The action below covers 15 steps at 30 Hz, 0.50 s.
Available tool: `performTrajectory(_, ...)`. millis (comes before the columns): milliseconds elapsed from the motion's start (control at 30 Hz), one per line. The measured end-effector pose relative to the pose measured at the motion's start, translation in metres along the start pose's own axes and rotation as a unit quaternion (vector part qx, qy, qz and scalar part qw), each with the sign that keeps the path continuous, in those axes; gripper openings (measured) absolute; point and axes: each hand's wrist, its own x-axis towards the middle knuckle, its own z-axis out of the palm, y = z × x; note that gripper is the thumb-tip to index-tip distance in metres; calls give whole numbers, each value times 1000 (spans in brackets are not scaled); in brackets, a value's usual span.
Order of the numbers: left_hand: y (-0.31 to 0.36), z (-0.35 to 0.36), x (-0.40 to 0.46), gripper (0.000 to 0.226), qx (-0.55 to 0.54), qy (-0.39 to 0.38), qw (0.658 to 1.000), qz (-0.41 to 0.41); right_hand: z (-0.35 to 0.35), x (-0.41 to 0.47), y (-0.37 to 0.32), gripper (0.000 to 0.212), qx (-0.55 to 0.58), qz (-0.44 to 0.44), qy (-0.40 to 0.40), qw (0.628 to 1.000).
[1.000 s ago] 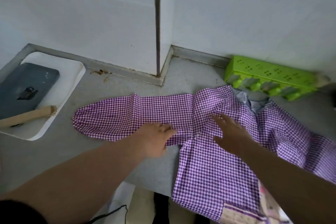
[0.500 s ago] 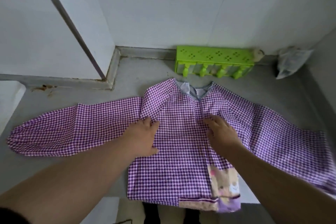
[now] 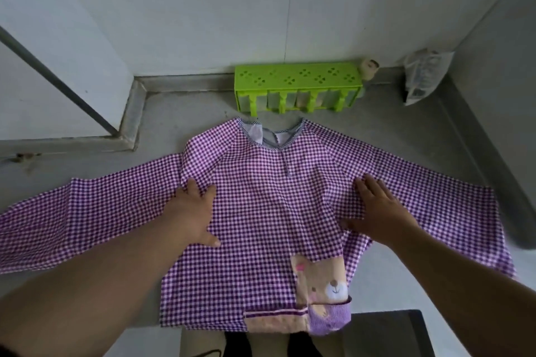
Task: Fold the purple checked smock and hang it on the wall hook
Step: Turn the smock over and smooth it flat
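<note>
Your left hand [image 3: 193,213] lies palm down on the purple checked smock [image 3: 261,211], fingers straight and spread, fingertips at the seam where the left sleeve [image 3: 87,211] meets the body, thumb pointing inward across the chest. It presses flat and grips nothing. Your right hand [image 3: 377,209] lies the same way on the other side, fingers extended toward the far wall, thumb stretched inward, palm resting on the cloth by the right sleeve [image 3: 435,206]. Neither hand pinches or gathers fabric. Both forearms reach in from the near edge of the view and angle toward each other slightly.

The smock is spread flat, front up, on the grey worktop [image 3: 185,107]. Its neckline [image 3: 269,136] points away from you toward the wall, and its hem hangs slightly over the near edge of the worktop. The body runs from you toward the wall; the two sleeves are stretched out left and right, so the longest line of the garment runs across your view, left to right. A bear pocket [image 3: 322,290] sits at the lower right of the front, near the hem.

Just beyond the neckline a green plastic rack [image 3: 295,81] stands against the wall. Further right, in the corner, a clear plastic bag [image 3: 423,78] leans.
</note>
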Motion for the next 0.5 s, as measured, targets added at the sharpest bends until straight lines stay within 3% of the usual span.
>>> performTrajectory(167, 2, -5, 3, 149, 4, 10, 1000, -3, -22, 27, 39, 124, -18, -32, -1, 999)
performTrajectory(300, 31, -16, 0, 142, -4, 45, 995, 87, -16, 9, 28, 109, -70, 3, 70, 995)
performTrajectory(400, 50, -20, -2, 144, 15, 15, 997, 77, -4, -19, 9, 75, 17, 77, 165, 983)
performTrajectory(500, 62, -22, -3, 149, 39, 4, 999, 35, 19, -44, 9, 54, 128, 171, 124, 969)
